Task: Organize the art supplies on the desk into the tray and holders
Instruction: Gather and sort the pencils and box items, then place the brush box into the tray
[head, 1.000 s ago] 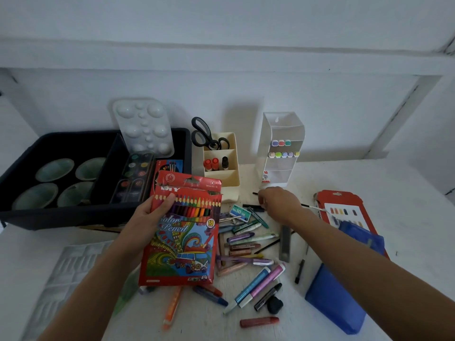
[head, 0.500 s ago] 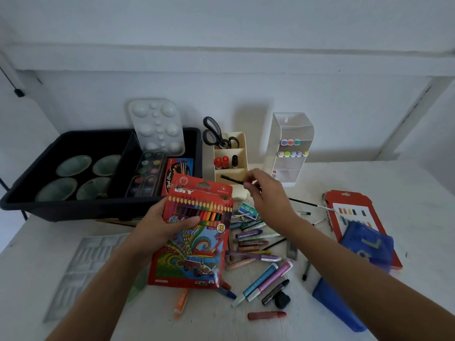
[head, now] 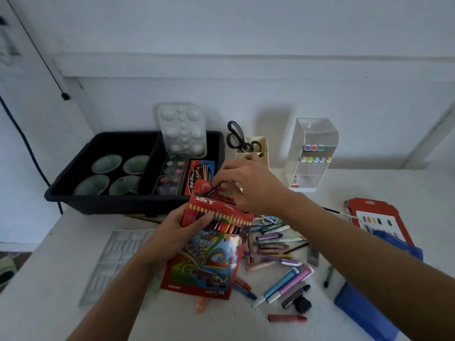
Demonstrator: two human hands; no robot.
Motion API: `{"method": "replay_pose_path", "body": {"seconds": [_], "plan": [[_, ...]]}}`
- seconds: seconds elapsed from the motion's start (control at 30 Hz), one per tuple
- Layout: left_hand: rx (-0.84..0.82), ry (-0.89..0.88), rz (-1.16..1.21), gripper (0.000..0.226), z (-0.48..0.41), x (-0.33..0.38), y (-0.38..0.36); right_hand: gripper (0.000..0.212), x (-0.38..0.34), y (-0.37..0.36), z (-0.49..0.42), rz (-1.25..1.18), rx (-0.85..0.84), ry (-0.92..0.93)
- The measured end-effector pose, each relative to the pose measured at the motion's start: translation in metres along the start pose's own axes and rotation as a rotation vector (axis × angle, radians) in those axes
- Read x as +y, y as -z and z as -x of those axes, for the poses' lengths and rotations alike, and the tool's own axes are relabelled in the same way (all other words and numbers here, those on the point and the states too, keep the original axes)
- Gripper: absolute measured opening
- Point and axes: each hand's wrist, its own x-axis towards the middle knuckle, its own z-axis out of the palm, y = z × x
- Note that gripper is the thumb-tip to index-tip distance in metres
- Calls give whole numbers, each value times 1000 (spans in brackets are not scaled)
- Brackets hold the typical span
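**Stick going into the pencil box**

The right hand [head: 248, 187] pinches a thin dark stick [head: 214, 190] at the top flap of the coloured-pencil box [head: 209, 249]. The left hand [head: 172, 233] grips the box just in front of the black tray [head: 123, 201]. The next move is probably to slide the stick in, close the flap and put the box in the tray. Crayons [head: 273, 244] remain loose on the tabletop [head: 221, 323].

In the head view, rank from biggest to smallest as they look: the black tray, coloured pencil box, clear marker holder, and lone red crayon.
1. black tray
2. coloured pencil box (held nearer the camera, so its true lead over the holder is unsure)
3. clear marker holder
4. red crayon
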Motion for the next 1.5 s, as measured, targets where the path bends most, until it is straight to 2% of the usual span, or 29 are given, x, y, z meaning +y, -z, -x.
{"method": "replay_pose_path", "body": {"seconds": [0.2,0.27,0.3,0.4,0.53,0.6,0.67,0.73,0.9,1.03,1.13,1.3,1.43,1.5], "plan": [[-27,16,59,26,2,2,0,16,-11,-1,-18,30,-150,167],[-16,22,117,27,1,2,1,12,-11,-4,-22,23,-76,175],[-9,30,156,28,0,2,2,17,-9,-4,-23,33,-9,144],[-8,47,228,29,0,2,4,37,-3,-4,-24,-47,136,-105],[0,74,250,34,-2,0,4,20,3,-8,-26,-552,350,-562],[-2,99,276,37,-3,-1,4,23,7,-12,-25,-799,400,-738],[5,112,289,38,-3,-1,3,32,5,-14,-25,-1016,404,-815],[10,130,291,39,-3,-1,2,34,0,-15,-27,-1085,394,-828],[36,210,323,52,-5,-5,3,24,-11,-27,-38,-748,139,-712],[50,208,338,47,-5,-8,3,22,-22,-41,-44,-459,-4,-537],[47,153,369,41,-5,-11,5,23,-26,-35,-48,-363,-99,-440],[96,64,435,36,-5,-15,14,42,-24,-11,-57,-217,-412,-303],[106,35,435,34,-6,-12,20,47,-30,-13,-52,-33,-510,-161],[111,25,426,33,-7,-11,22,48,-34,-19,-49,-20,-551,-148]]}}
